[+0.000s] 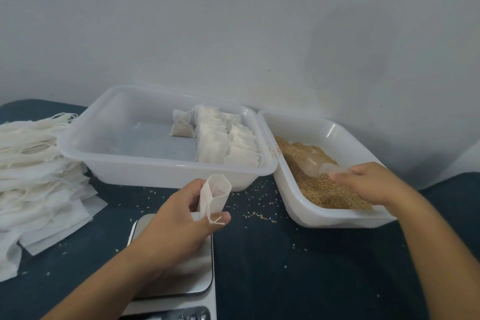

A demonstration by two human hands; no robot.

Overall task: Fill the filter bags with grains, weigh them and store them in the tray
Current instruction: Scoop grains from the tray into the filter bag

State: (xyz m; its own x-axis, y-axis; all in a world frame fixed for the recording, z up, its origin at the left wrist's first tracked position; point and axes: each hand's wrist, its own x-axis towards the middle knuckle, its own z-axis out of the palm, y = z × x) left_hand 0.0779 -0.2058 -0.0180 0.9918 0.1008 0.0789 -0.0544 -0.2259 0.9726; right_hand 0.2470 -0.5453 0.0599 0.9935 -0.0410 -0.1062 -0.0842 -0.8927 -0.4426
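My left hand (187,213) holds an empty white filter bag (214,193) upright with its mouth spread, above the steel scale (200,267). Over in the grain tray (335,218), my right hand (371,182) grips the handle of a clear plastic scoop (315,163) that lies in the brown grains (324,189). The storage tray (166,166) behind the bag contains several filled bags (228,138) lined up along its right side, plus one filled bag (181,125) lying apart from them.
A big heap of empty filter bags (39,176) covers the left of the dark blue table (298,267). Loose grains (259,205) are scattered between the trays and the scale. A pale wall stands close behind both trays.
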